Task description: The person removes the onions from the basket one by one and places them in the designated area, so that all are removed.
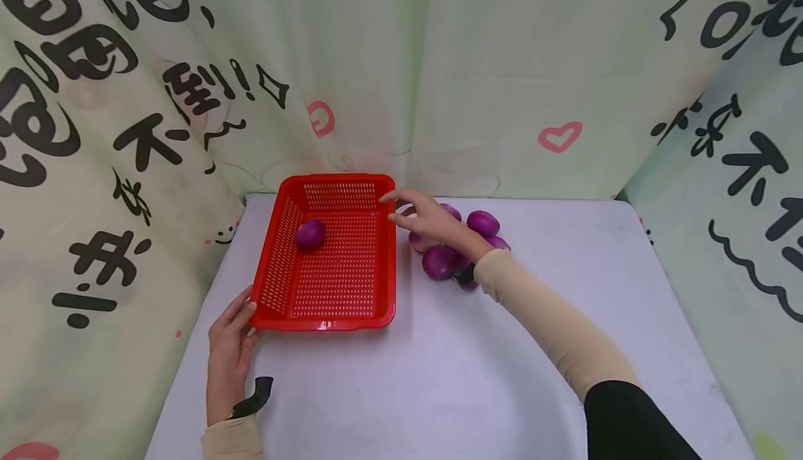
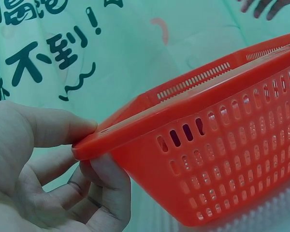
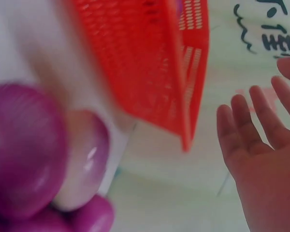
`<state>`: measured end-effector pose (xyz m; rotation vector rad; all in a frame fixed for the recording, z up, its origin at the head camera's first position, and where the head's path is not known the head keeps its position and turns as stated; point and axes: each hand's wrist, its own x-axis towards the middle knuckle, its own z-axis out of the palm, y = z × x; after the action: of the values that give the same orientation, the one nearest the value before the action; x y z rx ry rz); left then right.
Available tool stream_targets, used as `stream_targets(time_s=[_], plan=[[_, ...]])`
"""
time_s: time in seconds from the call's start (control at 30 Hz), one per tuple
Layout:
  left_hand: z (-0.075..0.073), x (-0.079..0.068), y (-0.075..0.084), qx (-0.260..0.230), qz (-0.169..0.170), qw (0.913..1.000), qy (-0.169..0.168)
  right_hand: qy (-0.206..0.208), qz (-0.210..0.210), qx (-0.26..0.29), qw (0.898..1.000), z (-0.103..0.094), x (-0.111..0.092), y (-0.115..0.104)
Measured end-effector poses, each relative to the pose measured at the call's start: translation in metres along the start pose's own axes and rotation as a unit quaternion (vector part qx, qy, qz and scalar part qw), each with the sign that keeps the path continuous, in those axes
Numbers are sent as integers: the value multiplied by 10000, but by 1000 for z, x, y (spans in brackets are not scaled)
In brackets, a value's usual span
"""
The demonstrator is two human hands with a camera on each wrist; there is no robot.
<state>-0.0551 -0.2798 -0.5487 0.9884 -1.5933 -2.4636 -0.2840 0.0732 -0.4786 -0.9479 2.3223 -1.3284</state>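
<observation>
A red plastic basket (image 1: 326,323) with slotted walls stands on the left half of the table. Inside it, toward its left wall, lies one purple onion (image 1: 311,234). My left hand (image 1: 229,350) pinches the basket's near left corner; in the left wrist view the thumb and fingers of that hand (image 2: 63,164) grip the rim. Over the basket's right rim, my right hand (image 1: 426,217) hovers with fingers spread and nothing in them. Beneath and beside the right forearm sits a pile of several purple onions (image 1: 439,263), partly hidden by the arm. One paler onion (image 3: 83,159) shows in the right wrist view.
A white table (image 1: 401,397) carries everything, its back edge meeting a pale green curtain (image 1: 502,83) printed with black characters and pink hearts. Curtains also hang along the left and right sides. Black straps circle both wrists.
</observation>
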Motion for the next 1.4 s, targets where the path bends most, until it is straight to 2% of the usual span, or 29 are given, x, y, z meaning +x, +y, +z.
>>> stream_targets(time_s=[0.13, 0.37, 0.57, 0.73, 1.07, 1.23, 1.4], plan=[[0, 0, 0, -10, 1, 10000, 44, -318, -154, -36, 9994, 16, 18, -11], [0, 0, -1, -114, -9, 9999, 21, -676, 272, 400, 9965, 43, 36, -20], [1, -1, 0, -104, -35, 9999, 7, -946, 288, 242, 9948, 61, 54, -22], [0, -2, 1, -97, -43, 9999, -12, -1096, 604, 299, 9917, 75, 68, -22], [2, -1, 0, -164, -50, 9999, -4, -807, 1399, 641, 9848, 99, 86, -12], [-1, 0, -2, -194, -108, 9997, -39, -729, 1761, 794, 9785, 114, 88, -1], [-1, 1, -3, -103, -49, 9999, -26, -654, 1812, 1083, 9753, 126, 87, 4]])
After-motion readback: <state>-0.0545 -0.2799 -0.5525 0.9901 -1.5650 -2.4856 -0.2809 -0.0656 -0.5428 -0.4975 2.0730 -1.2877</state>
